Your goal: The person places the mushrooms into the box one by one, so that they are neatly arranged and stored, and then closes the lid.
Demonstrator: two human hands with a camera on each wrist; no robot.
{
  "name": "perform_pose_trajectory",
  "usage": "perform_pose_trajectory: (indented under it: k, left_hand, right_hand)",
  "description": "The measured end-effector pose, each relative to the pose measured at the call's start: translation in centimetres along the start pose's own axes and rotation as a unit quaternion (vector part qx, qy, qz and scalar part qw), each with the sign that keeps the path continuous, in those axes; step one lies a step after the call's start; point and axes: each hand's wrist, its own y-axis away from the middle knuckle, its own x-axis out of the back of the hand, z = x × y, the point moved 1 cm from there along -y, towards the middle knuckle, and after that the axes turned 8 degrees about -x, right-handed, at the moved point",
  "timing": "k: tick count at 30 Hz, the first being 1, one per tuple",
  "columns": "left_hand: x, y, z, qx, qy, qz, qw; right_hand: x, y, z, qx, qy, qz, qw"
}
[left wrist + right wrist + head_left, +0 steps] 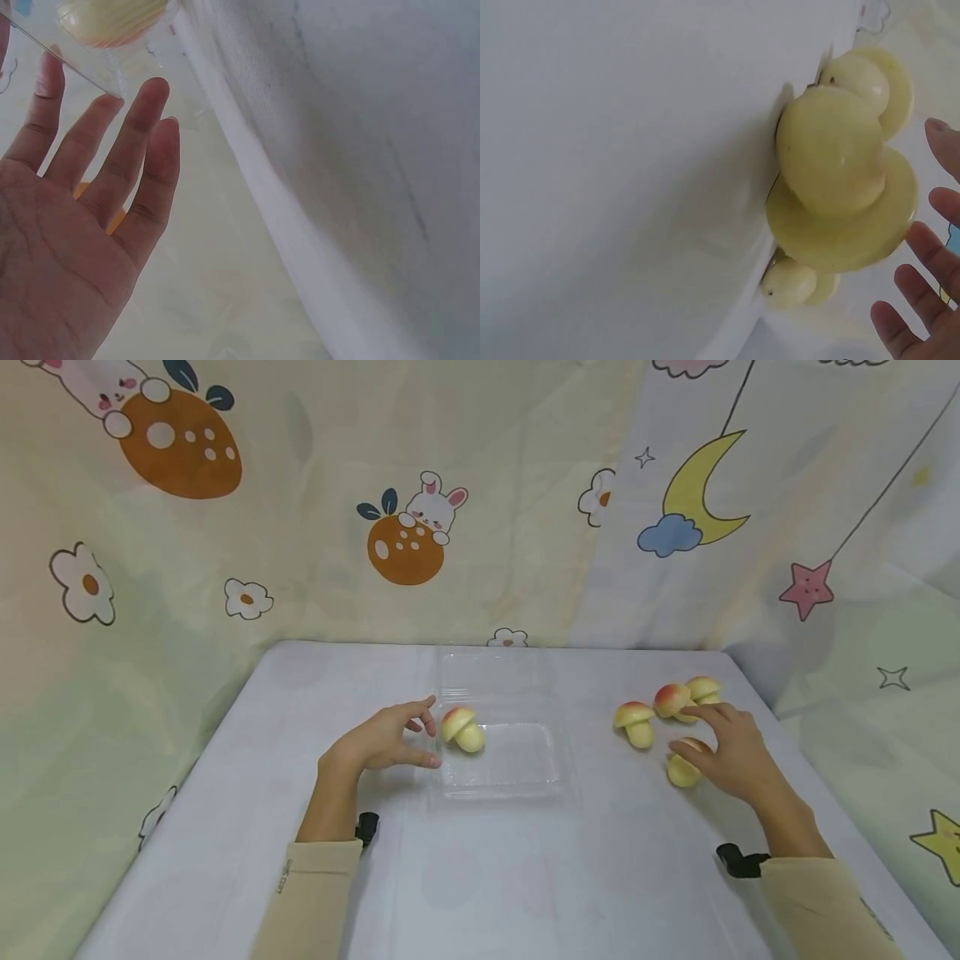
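Observation:
A clear plastic container (525, 764) with its lid folded back lies in the middle of the table. Inside, at its left side, rests a toy mushroom (463, 731) with a pale yellow stem and a reddish cap. My left hand (386, 739) is at the container's left edge with fingers extended, some apparently touching the clear rim. Over on the right, my right hand (731, 747) reaches above another mushroom (682, 771), its fingers spread. The right wrist view shows that mushroom (829, 150) large, with a gap between it and most of the fingers.
Farther back on the right lie more mushrooms: one (635, 723) by itself, and a red-capped one (672, 700) beside a yellow one (703, 689). The white table (480, 877) meets a cartoon-printed cloth (322, 527) at the back and sides.

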Motion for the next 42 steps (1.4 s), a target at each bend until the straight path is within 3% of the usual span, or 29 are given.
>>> perform_pose_trajectory:
  k: [5, 17, 29, 37, 42]
  left_hand:
    - [-0.1, 0.0, 0.0, -0.001, 0.001, 0.002, 1.0000]
    - [0.1, -0.3, 0.2, -0.010, 0.004, 0.000, 0.9999]
    - [0.4, -0.2, 0.5, -0.001, 0.001, -0.002, 1.0000]
    - [0.5, 0.1, 0.2, 0.002, 0.006, -0.005, 1.0000]
    - [0.3, 0.1, 0.0, 0.008, 0.011, -0.005, 0.9999]
  right_hand:
    - [0.2, 0.5, 0.7, -0.021, 0.014, -0.014, 0.9996]
    - [0.4, 1.2, 1.0, -0.074, 0.000, -0.089, 0.9932]
    - [0.3, 0.8, 1.1, -0.159, 0.047, -0.146, 0.9752]
    - [-0.3, 0.7, 1.1, -0.183, 0.080, -0.174, 0.9643]
    - [-0.5, 0.7, 0.8, -0.170, 0.075, -0.163, 0.9690]
